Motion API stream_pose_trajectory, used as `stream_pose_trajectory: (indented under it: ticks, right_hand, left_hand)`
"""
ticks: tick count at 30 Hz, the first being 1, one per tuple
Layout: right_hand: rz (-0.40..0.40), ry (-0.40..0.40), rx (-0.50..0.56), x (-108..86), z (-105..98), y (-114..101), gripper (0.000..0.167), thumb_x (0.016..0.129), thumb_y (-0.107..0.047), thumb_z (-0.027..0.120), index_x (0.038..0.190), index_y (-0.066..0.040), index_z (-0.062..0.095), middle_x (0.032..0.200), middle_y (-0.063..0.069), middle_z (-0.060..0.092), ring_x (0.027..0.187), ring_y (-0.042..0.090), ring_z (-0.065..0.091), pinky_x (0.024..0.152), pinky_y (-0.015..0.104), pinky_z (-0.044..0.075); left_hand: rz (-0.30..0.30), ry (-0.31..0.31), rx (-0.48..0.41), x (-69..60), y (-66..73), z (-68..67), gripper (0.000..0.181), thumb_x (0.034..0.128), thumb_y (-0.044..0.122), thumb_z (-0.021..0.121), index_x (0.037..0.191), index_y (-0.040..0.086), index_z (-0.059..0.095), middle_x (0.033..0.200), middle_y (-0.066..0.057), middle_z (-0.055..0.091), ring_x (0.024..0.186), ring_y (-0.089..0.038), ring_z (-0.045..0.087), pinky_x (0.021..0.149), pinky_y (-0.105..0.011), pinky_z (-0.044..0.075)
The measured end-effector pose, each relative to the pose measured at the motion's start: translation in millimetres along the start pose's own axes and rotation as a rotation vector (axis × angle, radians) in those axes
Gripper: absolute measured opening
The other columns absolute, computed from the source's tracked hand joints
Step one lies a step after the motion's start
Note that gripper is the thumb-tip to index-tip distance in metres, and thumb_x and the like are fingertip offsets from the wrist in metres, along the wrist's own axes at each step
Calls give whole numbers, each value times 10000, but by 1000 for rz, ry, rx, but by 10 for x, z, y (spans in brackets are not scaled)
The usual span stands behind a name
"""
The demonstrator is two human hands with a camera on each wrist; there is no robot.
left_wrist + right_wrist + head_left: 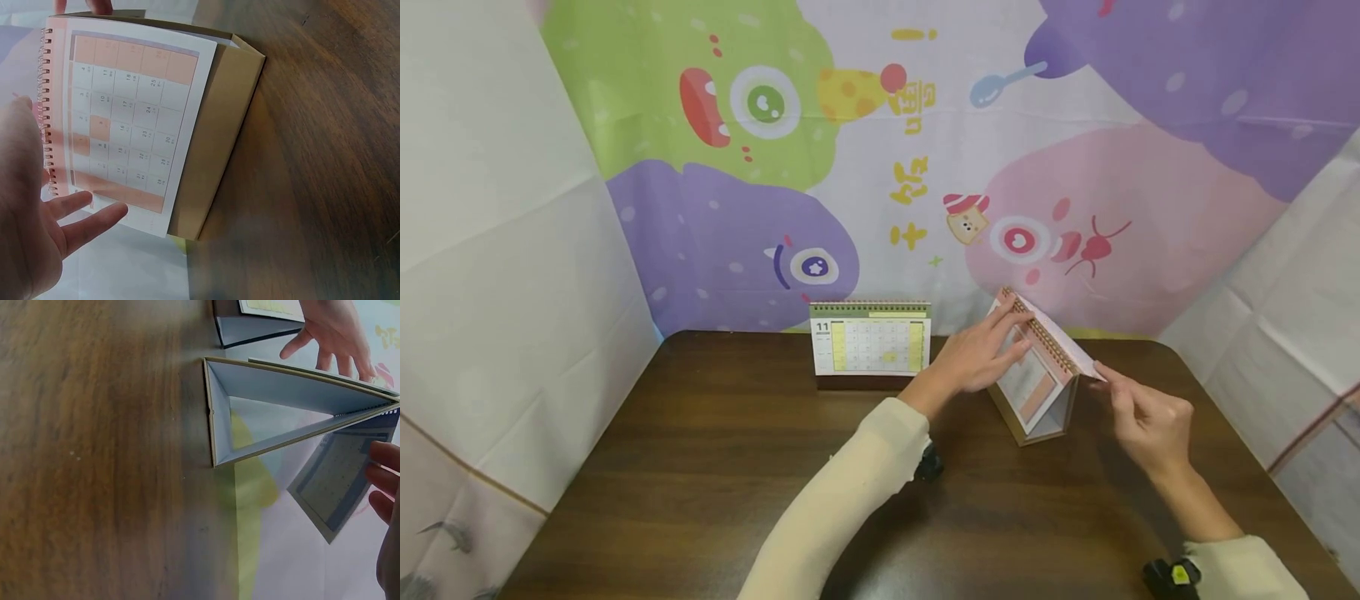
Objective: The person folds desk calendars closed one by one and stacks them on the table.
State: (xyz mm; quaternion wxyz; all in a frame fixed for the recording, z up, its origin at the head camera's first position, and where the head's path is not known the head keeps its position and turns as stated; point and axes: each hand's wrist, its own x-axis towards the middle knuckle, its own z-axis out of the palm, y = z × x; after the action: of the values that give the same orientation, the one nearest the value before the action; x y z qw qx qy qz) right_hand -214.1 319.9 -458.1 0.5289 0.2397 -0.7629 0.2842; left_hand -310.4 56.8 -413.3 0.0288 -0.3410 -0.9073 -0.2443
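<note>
A pink desk calendar (1028,385) with a spiral binding stands angled on the right part of the table, its cardboard stand (219,415) forming an open triangle in the right wrist view. Across its front, near the spiral, my left hand (973,358) rests with fingers spread. At the far side, a page (337,478) is lifted away from the stand. My right hand (1153,421) pinches this page near its corner between thumb and fingers. The left wrist view shows the front month grid (125,119), with my left fingers (94,225) beside its lower edge.
A second desk calendar (871,346), green-topped and showing month 11, stands at the back centre, left of the pink one. Behind the brown wooden table (737,467) hangs a cartoon-printed cloth (880,200). Pale cloth walls (512,208) flank both sides.
</note>
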Motion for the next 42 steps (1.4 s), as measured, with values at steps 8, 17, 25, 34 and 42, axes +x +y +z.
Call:
stream_pose_trajectory:
  ticks: [8,17,25,34,42]
  right_hand:
    - [20,106,-45,76,52,-76,391,981,-160,561,1039,82,863,815,257,796,599,-153,465,419,294,289]
    - [53,208,-49,79,112,-127,391,985,-185,578,1076,68,863,866,297,801,949,-301,584,478,252,341]
    - [63,221,9,99,150,-150,371,1041,-175,593,1102,74,861,1024,339,813,1236,-196,679,1051,-1,486]
    - [31,193,79,140,182,-191,382,1044,-164,600,1006,124,848,941,371,799,1278,-103,716,1172,137,527]
    - [3,198,124,210,198,-251,380,1043,-134,594,980,159,828,924,414,769,1284,-87,718,1178,156,536]
  left_hand:
    - [5,2,-10,1,-14,12,605,1203,561,338,1763,334,360,1933,-2,129,1652,-341,501,1109,-559,618]
    - [1,3,-3,-10,-6,11,600,1201,548,355,1762,332,364,1934,26,102,1707,-299,419,1204,-579,566]
    - [3,0,11,-9,-10,24,604,1201,547,351,1765,331,352,1935,20,111,1696,-298,439,1183,-568,582]
    - [1,0,6,-13,-12,26,615,1199,569,337,1770,341,343,1935,23,111,1702,-294,430,1180,-587,581]
    - [2,2,1,-18,-16,39,613,1200,563,341,1773,348,332,1936,28,105,1690,-318,447,1155,-629,589]
